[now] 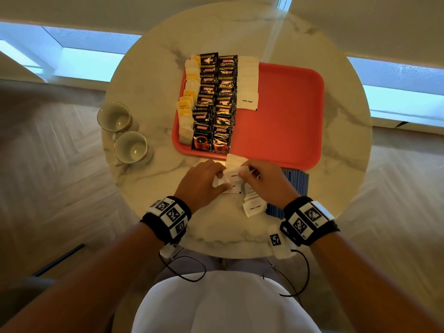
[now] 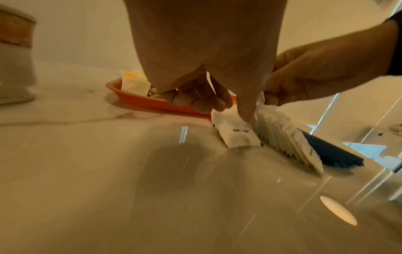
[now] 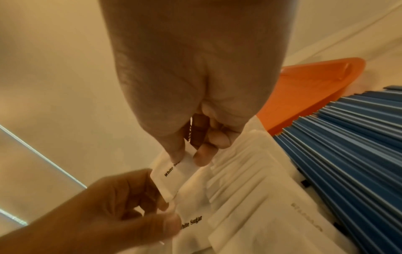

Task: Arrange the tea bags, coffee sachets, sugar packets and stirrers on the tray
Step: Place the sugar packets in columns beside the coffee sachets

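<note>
On the red tray lie a column of tea bags, two columns of black coffee sachets and a column of white sugar packets. Both hands work just in front of the tray. My right hand pinches one sugar packet by its top edge. My left hand holds the packet's other end, its thumb pressing on a flat packet on the table. A fanned row of loose sugar packets lies under my right hand. Blue stirrers lie beside them, partly hidden.
Two pale cups stand at the left of the round marble table. The tray's right half is bare. The table's near edge runs just behind my wrists, and wooden floor shows around it.
</note>
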### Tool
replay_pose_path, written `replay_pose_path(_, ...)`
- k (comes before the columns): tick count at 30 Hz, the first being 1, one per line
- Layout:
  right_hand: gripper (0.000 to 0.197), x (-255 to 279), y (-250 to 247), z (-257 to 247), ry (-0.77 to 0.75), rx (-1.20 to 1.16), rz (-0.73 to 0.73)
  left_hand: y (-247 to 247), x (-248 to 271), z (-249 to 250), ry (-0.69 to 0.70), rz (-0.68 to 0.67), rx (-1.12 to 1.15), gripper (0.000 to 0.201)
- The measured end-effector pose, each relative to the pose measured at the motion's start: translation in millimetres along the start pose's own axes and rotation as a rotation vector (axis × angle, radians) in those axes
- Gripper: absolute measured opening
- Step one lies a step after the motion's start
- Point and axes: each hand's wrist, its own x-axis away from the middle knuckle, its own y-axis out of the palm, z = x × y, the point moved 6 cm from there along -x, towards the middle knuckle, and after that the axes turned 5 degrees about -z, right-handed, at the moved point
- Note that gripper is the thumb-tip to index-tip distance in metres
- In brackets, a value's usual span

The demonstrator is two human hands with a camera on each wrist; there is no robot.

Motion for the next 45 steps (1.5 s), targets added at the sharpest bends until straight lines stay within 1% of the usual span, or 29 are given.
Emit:
replay_pose_path(3, 0.018, 2.2, -5.5, 6.3, 0.02, -0.036, 0.033, 17.9, 3.0, -6.0, -0.041, -0.026, -0.058, 0.045)
replay_pose_path(5, 0.015, 4.2, -7.5, 9.0, 0.03, -0.04, 0.045, 23.6, 4.4, -8.5, -0.07, -0.018, -0.08, 0.047)
replay_pose_path(8, 0.014, 6.6, -9.0, 10.2, 0.035, -0.046, 0.058, 25.2, 4.6, -8.8, -0.091, -0.018, -0.083, 0.045)
replay_pose_path(16, 0.015, 10.2, -12.4, 7.7, 0.046, -0.048, 0.079, 23.7, 2.3, -7.4, -0.121, -0.075, -0.091, 0.041)
replay_pose_path(19, 0.015, 9.7, -13.8, 9.2, 0.057, -0.049, 0.079, 22.9, 0.6, -6.0, -0.121, -0.089, -0.148, 0.04)
replay_pose_path(23, 0.012, 7.6, -19.6, 8.8, 0.064, -0.053, 0.088, 18.3, 2.2, 0.2, -0.088, -0.104, -0.229, 0.04)
replay_pose_path(26, 0.01, 2.9, -28.0, 8.4, 0.071, -0.055, 0.12, 7.5, 3.4, 1.6, -0.052, -0.07, -0.165, 0.032)
replay_pose_path(29, 0.007, -4.9, -40.4, 6.8, 0.051, -0.058, 0.162, -9.2, -1.1, 3.9, -0.021, -0.05, -0.014, 0.023)
replay_pose_path(31, 0.008, -12.1, -49.4, 6.8, 0.054, -0.053, 0.19, -22.7, -6.7, 6.0, -0.018, -0.025, 0.098, 0.021)
replay_pose_path(33, 0.009, -22.1, -58.7, 8.8, 0.067, -0.05, 0.21, -35.7, -13.7, 9.6, -0.004, 0.002, 0.145, 0.024)
replay_pose_path(36, 0.014, -45.3, -75.0, 13.4, 0.08, -0.027, 0.245, -50.3, -30.2, 15.8, 0.043, 0.024, 0.171, 0.023)
replay_pose_path(39, 0.014, -77.7, -89.8, 19.1, 0.081, 0.003, 0.268, -62.2, -49.9, 21.1, 0.078, 0.053, 0.165, 0.022)
replay_pose_path(42, 0.018, -112.3, -97.4, 27.2, 0.09, 0.046, 0.259, -70.0, -66.0, 25.2, 0.11, 0.081, 0.122, 0.021)
replay_pose_path(45, 0.019, -139.8, -99.9, 37.1, 0.105, 0.106, 0.243, -73.4, -79.7, 25.6, 0.146, 0.094, 0.138, 0.02)
